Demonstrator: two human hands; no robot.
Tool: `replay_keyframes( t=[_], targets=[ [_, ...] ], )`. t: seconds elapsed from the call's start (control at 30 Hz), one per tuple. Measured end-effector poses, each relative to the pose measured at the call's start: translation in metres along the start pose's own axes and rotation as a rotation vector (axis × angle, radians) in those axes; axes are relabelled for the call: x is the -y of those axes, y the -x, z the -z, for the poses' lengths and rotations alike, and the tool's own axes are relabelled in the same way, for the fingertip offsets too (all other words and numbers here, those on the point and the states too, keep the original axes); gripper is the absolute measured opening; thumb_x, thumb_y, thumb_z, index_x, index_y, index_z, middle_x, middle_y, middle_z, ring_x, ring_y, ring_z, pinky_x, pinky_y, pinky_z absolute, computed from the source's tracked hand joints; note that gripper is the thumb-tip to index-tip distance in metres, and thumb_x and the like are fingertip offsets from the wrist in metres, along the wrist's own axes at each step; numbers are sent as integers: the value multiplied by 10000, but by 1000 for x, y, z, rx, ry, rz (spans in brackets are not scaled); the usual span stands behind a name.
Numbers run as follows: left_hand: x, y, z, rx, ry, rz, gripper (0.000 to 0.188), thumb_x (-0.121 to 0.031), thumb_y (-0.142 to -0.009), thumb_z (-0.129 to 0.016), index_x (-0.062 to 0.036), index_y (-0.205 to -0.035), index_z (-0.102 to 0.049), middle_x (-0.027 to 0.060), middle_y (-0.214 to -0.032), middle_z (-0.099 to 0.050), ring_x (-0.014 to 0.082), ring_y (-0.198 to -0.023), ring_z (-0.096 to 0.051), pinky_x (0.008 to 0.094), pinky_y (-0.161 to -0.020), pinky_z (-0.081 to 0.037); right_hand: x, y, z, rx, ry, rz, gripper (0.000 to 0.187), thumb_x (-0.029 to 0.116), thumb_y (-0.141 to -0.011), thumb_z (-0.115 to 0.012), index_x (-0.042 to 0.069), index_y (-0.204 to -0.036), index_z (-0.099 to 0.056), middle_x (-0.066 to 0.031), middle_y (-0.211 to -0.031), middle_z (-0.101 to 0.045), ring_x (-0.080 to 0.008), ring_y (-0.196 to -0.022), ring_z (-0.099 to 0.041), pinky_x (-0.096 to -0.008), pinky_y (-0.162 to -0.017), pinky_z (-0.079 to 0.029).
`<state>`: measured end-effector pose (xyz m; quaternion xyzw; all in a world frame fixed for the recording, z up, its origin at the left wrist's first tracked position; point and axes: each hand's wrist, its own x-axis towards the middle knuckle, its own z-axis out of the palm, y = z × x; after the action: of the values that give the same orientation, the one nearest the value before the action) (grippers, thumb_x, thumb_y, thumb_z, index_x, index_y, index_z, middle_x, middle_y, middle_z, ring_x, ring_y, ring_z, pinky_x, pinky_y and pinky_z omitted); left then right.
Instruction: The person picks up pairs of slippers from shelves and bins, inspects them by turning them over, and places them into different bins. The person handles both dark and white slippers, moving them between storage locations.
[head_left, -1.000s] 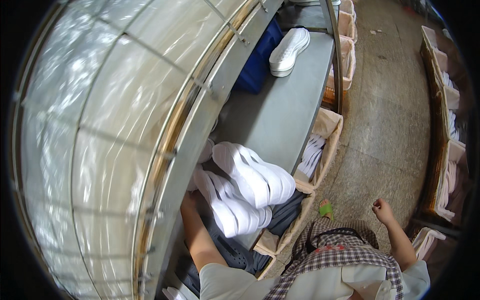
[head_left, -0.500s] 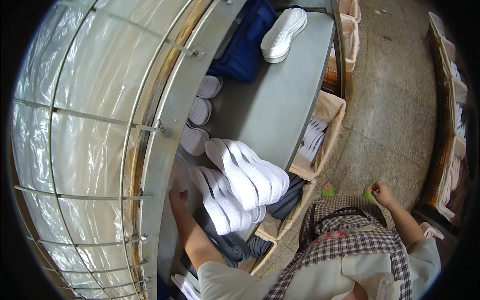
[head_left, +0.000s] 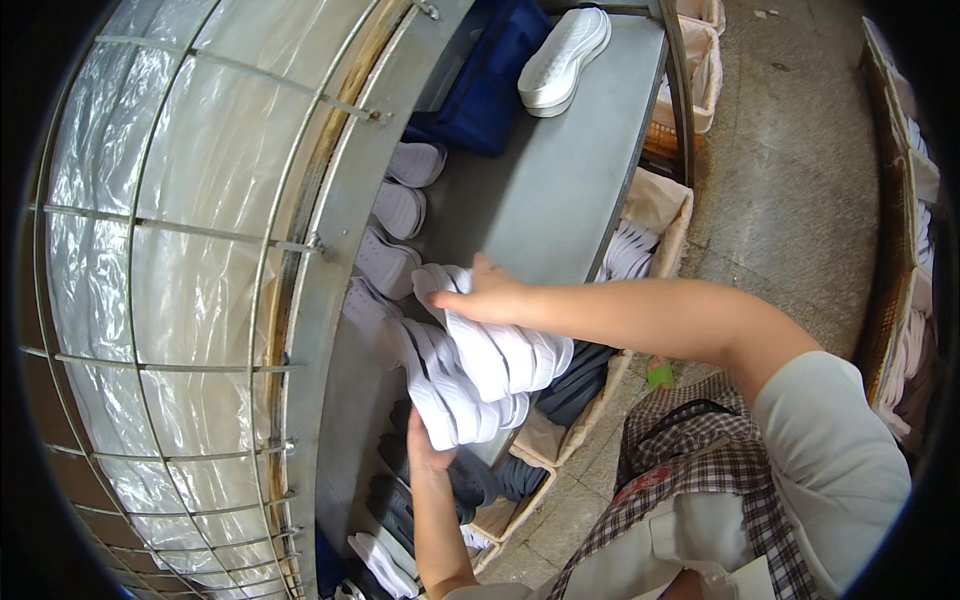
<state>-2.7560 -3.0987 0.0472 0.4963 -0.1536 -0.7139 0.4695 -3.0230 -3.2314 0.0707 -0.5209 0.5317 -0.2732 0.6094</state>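
Note:
Two rows of white shoe soles lean together on a grey metal shelf [head_left: 560, 190]. The upper row of white soles [head_left: 490, 350] has my right hand [head_left: 485, 295] at its far end, thumb and fingers closed around the tops. Against the near end of the lower row of white soles [head_left: 445, 385], my left hand [head_left: 430, 450] is cupped, its fingers partly hidden by the soles. Several more white soles [head_left: 400, 208] stand along the shelf's left side.
A dark blue bin [head_left: 480, 90] and a white sole pair [head_left: 565, 62] sit at the far end. Dark grey soles [head_left: 470, 480] lie near. Cloth-lined baskets [head_left: 672, 215] line the shelf's right side; wire mesh [head_left: 135, 220] over plastic sheeting rises at left.
My right hand has come from beside my body across to the upper row of soles. My left hand has moved from behind the lower row to its near end.

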Motion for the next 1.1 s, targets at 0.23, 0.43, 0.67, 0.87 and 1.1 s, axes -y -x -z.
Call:
replay_keyframes(
  t=[0.23,0.43,0.67,0.87,1.1],
  targets=[
    [19,0,-39,64,101,42,456,-298,-923,-432,-15,-1280,-455,120,-1258,-535,287,-1160,-508,430,-1006,-387,-2,6,13,454,-189,-204,1044,613,-673,-632,-52,-1386,-260,-251,-1346,-404,-350,-1226,-434,-425,-993,-373],
    [76,32,-88,-80,-141,78,558,-221,-847,-512,61,-1310,-378,210,-1280,-495,335,-1145,-516,462,-981,-420,-75,113,65,242,-406,-209,950,538,-747,-625,-5,-1406,-208,-219,-1406,-309,-326,-1304,-316,-436,-1056,-296],
    [185,30,-173,195,-337,100,783,-144,-727,-634,-3,-1381,-227,244,-1249,-454,378,-1154,-478,468,-958,-438,-220,213,150,49,-657,-119,905,337,-788,-625,14,-1434,-81,-245,-1415,-269,-325,-1305,-306,-425,-1074,-274],
    [320,-51,-217,113,-318,394,544,-201,-904,-520,-12,-1354,-281,197,-1281,-451,354,-1156,-478,480,-978,-408,-353,268,198,-285,-545,-41,956,326,-706,-671,14,-1410,-104,-255,-1361,-291,-358,-1297,-287,-429,-1075,-253],
    [363,-193,-197,193,-335,453,646,-267,-847,-532,10,-1368,-269,210,-1271,-447,357,-1151,-459,485,-985,-382,-454,253,215,-527,-1041,-181,1201,538,-548,-757,40,-1425,-105,-226,-1373,-285,-350,-1285,-288,-464,-1047,-288]
  ],
)
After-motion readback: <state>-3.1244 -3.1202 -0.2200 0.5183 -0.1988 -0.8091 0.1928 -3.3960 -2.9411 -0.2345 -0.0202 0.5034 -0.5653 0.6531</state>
